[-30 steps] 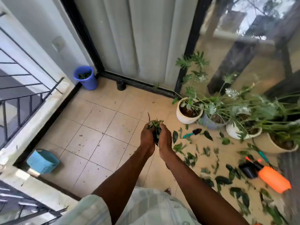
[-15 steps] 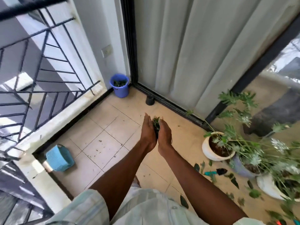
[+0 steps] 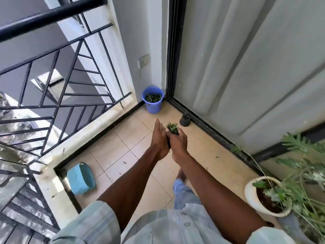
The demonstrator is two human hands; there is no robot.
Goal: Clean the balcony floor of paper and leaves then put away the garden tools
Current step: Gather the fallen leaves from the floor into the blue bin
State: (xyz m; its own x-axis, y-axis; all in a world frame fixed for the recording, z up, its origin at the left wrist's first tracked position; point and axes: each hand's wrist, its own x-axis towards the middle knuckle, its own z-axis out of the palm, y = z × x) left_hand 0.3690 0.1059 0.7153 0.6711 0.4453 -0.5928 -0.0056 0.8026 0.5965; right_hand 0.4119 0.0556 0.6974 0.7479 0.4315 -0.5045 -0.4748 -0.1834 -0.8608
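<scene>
Both hands are held together above the floor (image 3: 123, 148), with a bunch of leaves (image 3: 172, 128) pressed between them. The right hand (image 3: 177, 142) curls its fingers round the bunch, gripping it. The left hand (image 3: 159, 138) lies flat against the bunch, fingers straight and pointing ahead. Leaf tips stick out past the right knuckles. The blue bucket (image 3: 153, 100) stands in the far corner of the floor, leaves already in it. A black pot (image 3: 185, 120) sits near it by the door track, and a basket (image 3: 80, 178) lies against the left edge.
</scene>
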